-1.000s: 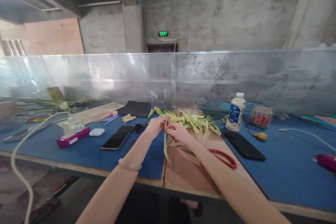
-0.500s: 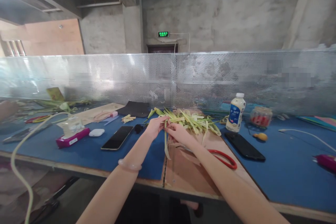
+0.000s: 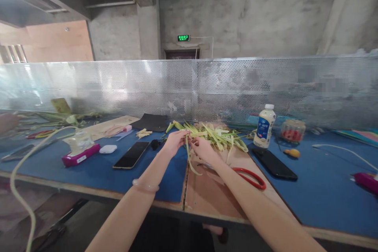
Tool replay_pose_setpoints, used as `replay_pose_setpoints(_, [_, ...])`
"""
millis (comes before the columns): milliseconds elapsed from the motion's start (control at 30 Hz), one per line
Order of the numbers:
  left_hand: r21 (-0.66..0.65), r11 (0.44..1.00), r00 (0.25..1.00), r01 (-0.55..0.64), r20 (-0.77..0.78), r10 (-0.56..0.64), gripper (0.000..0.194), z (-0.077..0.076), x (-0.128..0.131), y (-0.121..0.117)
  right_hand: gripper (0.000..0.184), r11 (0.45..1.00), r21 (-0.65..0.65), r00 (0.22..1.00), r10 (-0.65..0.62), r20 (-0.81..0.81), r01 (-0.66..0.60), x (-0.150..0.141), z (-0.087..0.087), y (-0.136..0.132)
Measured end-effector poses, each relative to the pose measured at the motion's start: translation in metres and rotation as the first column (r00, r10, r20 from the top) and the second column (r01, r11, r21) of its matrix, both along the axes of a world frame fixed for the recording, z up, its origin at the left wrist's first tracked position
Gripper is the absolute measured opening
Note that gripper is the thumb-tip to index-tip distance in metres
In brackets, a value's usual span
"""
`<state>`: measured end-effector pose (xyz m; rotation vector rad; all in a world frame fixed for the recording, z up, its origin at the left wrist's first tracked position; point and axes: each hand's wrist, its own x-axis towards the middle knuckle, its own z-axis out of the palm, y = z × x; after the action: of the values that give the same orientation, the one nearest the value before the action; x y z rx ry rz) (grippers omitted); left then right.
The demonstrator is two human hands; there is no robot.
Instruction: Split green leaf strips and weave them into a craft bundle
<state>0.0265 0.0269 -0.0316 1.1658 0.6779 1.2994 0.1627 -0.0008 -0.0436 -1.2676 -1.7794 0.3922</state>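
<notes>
My left hand (image 3: 176, 141) is closed with its fingertips on a pale green leaf strip (image 3: 191, 162), which looks like corn husk and hangs down in a curve over the board. Close against it, my right hand (image 3: 202, 148) is closed too, pinching the strip near its upper end. The fingertips almost meet, so the exact grip point is partly hidden. Behind the hands lies a pile of yellow-green husk strips (image 3: 222, 136). Red-handled scissors (image 3: 251, 178) rest on the wooden board (image 3: 212, 197), partly under my right forearm.
Left of my hands are a phone (image 3: 131, 155), a white earphone case (image 3: 108, 149) and a magenta tissue pack (image 3: 81, 155). To the right stand a milk bottle (image 3: 264, 126) and a jar (image 3: 292, 132), near a black phone (image 3: 275, 164). A perforated metal screen (image 3: 141, 90) runs behind. Another person's hand (image 3: 8, 122) shows far left.
The strip's hanging end has swung right and now curves more. My right hand has shifted slightly; both hands stay together at the strip.
</notes>
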Motion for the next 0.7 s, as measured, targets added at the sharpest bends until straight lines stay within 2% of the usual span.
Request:
replay_pose_setpoints(300, [0.000, 1.000, 1.000, 0.008, -0.025, -0.008, 0.019, -0.0026, -0.0013, 0.0032, 0.020, 0.992, 0.059, 0.992, -0.118, 0.048, 0.115, 0.0033, -0.0025, 0.0033])
replay_pose_setpoints(433, [-0.002, 1.000, 0.999, 0.011, -0.030, -0.011, 0.018, -0.0023, -0.0008, 0.0037, 0.034, 0.977, 0.096, 0.979, -0.195, 0.056, 0.189, 0.0044, -0.0021, 0.0029])
replay_pose_setpoints(500, [-0.006, 1.000, 0.999, 0.008, -0.033, -0.008, 0.018, -0.0015, -0.0001, 0.0032, 0.037, 0.976, 0.113, 0.978, -0.195, 0.073, 0.186, 0.0055, -0.0019, 0.0027])
replay_pose_setpoints(700, [-0.005, 1.000, 0.999, 0.007, -0.044, -0.008, 0.019, -0.0018, 0.0003, 0.0030, 0.016, 0.987, 0.128, 0.982, -0.120, 0.146, 0.102, 0.0055, -0.0044, 0.0063])
